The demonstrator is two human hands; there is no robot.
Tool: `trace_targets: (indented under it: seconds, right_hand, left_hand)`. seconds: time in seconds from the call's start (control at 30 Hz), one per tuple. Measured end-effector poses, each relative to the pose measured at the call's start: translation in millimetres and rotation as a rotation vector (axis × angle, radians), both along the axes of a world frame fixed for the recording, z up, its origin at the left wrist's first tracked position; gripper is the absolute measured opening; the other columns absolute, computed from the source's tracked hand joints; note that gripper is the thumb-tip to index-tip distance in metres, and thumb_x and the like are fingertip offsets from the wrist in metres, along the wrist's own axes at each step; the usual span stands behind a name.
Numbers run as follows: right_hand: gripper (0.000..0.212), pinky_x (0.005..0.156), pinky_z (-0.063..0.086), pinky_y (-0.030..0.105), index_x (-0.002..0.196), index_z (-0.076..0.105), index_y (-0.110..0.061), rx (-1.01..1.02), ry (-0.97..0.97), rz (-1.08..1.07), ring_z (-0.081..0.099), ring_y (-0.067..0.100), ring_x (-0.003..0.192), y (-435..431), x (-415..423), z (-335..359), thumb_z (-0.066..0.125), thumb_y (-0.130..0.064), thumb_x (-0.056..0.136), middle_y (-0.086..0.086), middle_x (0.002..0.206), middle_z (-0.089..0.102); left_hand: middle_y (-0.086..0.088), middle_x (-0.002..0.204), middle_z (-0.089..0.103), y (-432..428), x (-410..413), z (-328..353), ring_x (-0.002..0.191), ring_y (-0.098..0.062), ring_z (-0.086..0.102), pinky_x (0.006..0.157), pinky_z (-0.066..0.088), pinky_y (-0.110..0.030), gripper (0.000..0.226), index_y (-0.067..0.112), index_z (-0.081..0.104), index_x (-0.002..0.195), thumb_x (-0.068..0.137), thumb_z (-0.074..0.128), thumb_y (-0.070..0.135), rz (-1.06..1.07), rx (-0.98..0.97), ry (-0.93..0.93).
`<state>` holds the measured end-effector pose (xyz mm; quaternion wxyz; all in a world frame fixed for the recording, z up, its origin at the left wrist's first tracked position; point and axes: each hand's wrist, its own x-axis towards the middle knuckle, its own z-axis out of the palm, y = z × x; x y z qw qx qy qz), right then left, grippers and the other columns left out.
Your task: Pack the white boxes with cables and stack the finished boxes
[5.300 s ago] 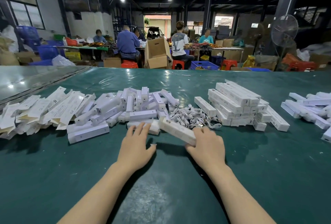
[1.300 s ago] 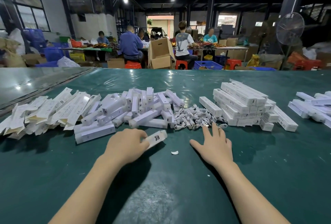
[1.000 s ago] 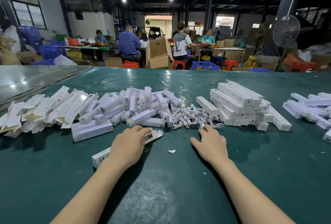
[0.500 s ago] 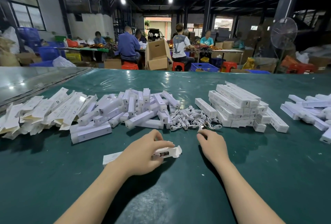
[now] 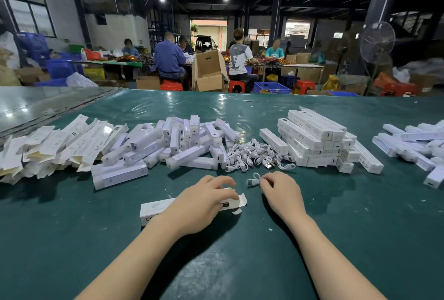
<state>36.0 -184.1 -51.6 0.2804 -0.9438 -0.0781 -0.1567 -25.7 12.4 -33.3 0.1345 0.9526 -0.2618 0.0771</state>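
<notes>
My left hand (image 5: 201,203) grips a long white box (image 5: 153,208) lying on the green table, its right end flap open. Just to its right, my right hand (image 5: 281,191) pinches a small coiled white cable (image 5: 254,179) with the plug pointing left toward the open flap. Behind the hands lies a heap of white cables (image 5: 257,155). A loose pile of white boxes (image 5: 182,143) sits left of the cables. A neat stack of closed boxes (image 5: 314,138) stands right of them.
Flat unfolded cartons (image 5: 48,146) are heaped at the far left. More white boxes (image 5: 413,146) lie at the right edge. The green table (image 5: 360,239) is bare in front of me. Several people sit working at tables far behind.
My right hand has lifted one cable out of the heap and drawn it back toward the box. My left hand has kept its grip on the box, whose end flap stands open.
</notes>
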Motion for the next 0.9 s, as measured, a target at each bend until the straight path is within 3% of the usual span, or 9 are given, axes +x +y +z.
trace_targets:
  seconds: [0.1, 0.17, 0.27, 0.4, 0.57, 0.73, 0.9]
  right_hand:
    - [0.026, 0.066, 0.036, 0.019, 0.091, 0.071, -0.014, 0.219, 0.054, 0.158, 0.054, 0.010, 0.077, 0.4, -9.7, 1.5, 0.046, -0.009, 0.089, -0.017, 0.069, 0.062]
    - [0.029, 0.063, 0.036, 0.009, 0.092, 0.071, -0.016, 0.292, 0.079, 0.199, 0.054, 0.009, 0.072, -0.3, -11.5, 4.7, 0.046, -0.002, 0.085, -0.019, 0.063, 0.057]
    - [0.030, 0.061, 0.035, 0.019, 0.089, 0.069, -0.017, 0.230, 0.017, 0.167, 0.051, 0.015, 0.069, -2.2, -9.0, 4.1, 0.049, 0.004, 0.079, -0.005, 0.070, 0.057]
    - [0.004, 0.066, 0.031, 0.017, 0.082, 0.070, -0.015, 0.145, 0.042, 0.193, 0.049, 0.001, 0.068, 0.9, -5.9, 1.1, 0.067, -0.015, 0.081, -0.006, 0.087, 0.048]
    - [0.010, 0.069, 0.036, 0.024, 0.082, 0.069, -0.015, -0.009, 0.027, 0.194, 0.054, 0.013, 0.077, 1.0, -7.3, 7.3, 0.068, -0.025, 0.082, -0.001, 0.086, 0.067]
    - [0.029, 0.078, 0.042, 0.030, 0.107, 0.048, -0.017, -0.097, -0.023, 0.202, 0.057, 0.022, 0.097, 7.0, -9.4, 8.2, 0.064, -0.025, 0.084, 0.001, 0.103, 0.063]
    - [0.024, 0.076, 0.037, 0.026, 0.106, 0.059, -0.016, -0.023, 0.043, 0.246, 0.055, 0.019, 0.093, -0.2, -9.6, 8.4, 0.065, -0.024, 0.084, 0.001, 0.097, 0.065]
  left_hand:
    - [0.024, 0.133, 0.042, -1.3, 0.4, 0.2, 0.118, -0.008, 0.034, 0.092, 0.039, -0.031, 0.042, 0.032, 0.055, 0.118, 0.091, 0.040, 0.004, -0.020, -0.031, 0.022]
    - [0.022, 0.132, 0.045, -0.4, 1.8, -0.5, 0.118, -0.010, 0.037, 0.095, 0.036, -0.029, 0.047, 0.030, 0.057, 0.116, 0.088, 0.037, -0.002, -0.030, -0.055, 0.039]
    - [0.020, 0.138, 0.042, 1.3, 4.6, -1.7, 0.121, -0.010, 0.039, 0.097, 0.031, -0.022, 0.052, 0.032, 0.056, 0.118, 0.087, 0.034, -0.004, -0.011, -0.050, 0.049]
    - [0.022, 0.141, 0.038, 0.2, 5.8, -2.7, 0.123, -0.008, 0.039, 0.093, 0.030, -0.020, 0.053, 0.035, 0.054, 0.118, 0.087, 0.033, -0.002, 0.005, -0.036, 0.025]
    - [0.025, 0.135, 0.042, -0.1, 5.1, -4.8, 0.120, -0.006, 0.034, 0.092, 0.035, -0.024, 0.050, 0.032, 0.057, 0.114, 0.088, 0.033, -0.003, -0.002, -0.073, -0.012]
    - [0.025, 0.127, 0.047, 0.9, 5.0, -4.3, 0.118, -0.003, 0.034, 0.093, 0.032, -0.018, 0.053, 0.031, 0.058, 0.113, 0.083, 0.036, -0.006, -0.025, -0.089, 0.011]
    - [0.023, 0.134, 0.043, 2.1, 3.9, -3.0, 0.121, -0.004, 0.038, 0.095, 0.031, -0.020, 0.049, 0.036, 0.056, 0.116, 0.083, 0.044, 0.001, -0.021, -0.079, 0.041]
